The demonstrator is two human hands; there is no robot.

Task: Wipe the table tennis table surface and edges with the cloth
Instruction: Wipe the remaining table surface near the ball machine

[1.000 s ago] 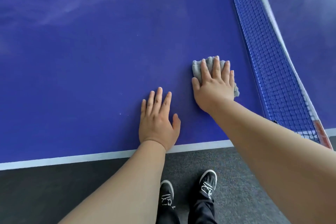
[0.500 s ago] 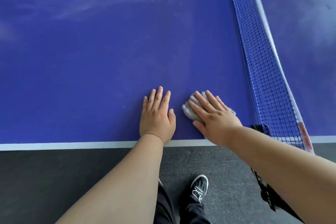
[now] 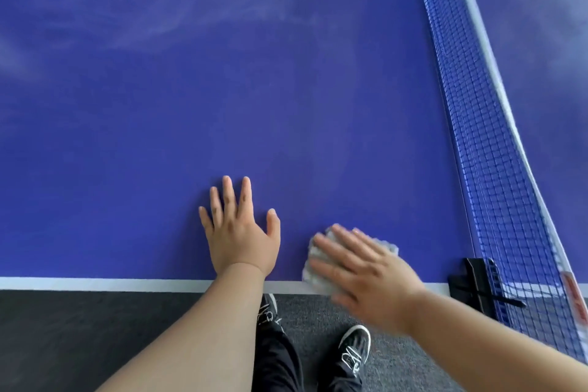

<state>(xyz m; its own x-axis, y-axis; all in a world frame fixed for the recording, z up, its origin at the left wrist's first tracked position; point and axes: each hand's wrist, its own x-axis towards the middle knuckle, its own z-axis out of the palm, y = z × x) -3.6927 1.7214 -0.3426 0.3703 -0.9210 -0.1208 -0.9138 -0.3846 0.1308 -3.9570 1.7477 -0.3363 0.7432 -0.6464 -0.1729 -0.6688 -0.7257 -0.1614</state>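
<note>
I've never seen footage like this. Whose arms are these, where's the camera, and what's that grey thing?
No machine here: a person wears a camera on the head, looking down at their own arms. The blue surface is a table tennis table, its net on the right. The left hand rests flat on it. The right hand, blurred, presses a grey cloth against the white near edge. Below are dark shoes on carpet.

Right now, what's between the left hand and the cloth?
Nothing. In the head view, only a bare strip of blue table separates the left hand from the cloth under the right hand.
</note>
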